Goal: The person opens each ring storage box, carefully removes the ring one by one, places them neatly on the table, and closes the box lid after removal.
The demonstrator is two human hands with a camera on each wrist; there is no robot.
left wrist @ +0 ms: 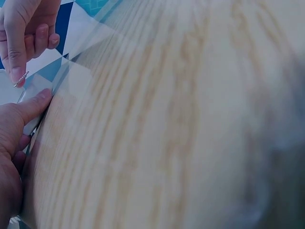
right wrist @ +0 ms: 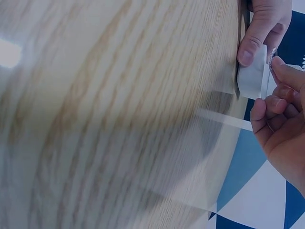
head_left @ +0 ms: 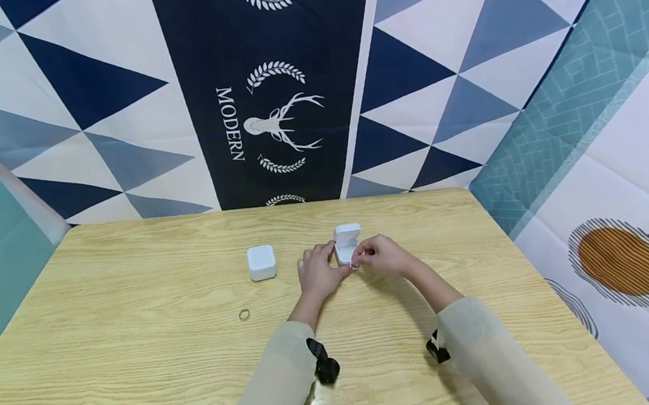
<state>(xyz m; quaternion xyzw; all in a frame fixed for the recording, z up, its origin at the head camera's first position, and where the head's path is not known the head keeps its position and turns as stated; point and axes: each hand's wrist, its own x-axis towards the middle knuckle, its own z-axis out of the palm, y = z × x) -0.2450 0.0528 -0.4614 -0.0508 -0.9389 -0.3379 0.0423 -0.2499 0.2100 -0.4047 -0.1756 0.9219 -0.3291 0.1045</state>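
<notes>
A small white ring box (head_left: 347,231) stands with its lid raised on the far part of the table. My left hand (head_left: 319,272) holds the box from its left side, with the thumb along the front. From the right, my right hand (head_left: 384,253) pinches a thin ring (right wrist: 273,56) between thumb and index finger, just above the front of the box base. The ring's outer face looks beaded or stone-set in both wrist views. The box's interior is partly hidden by the right fingers.
Left of the hands sits a second white box (head_left: 261,262), its lid down. Nearer the front, another ring (head_left: 244,319) lies flat on the wooden table (head_left: 140,347). Patterned cloth (head_left: 282,45) hangs behind the table's far edge.
</notes>
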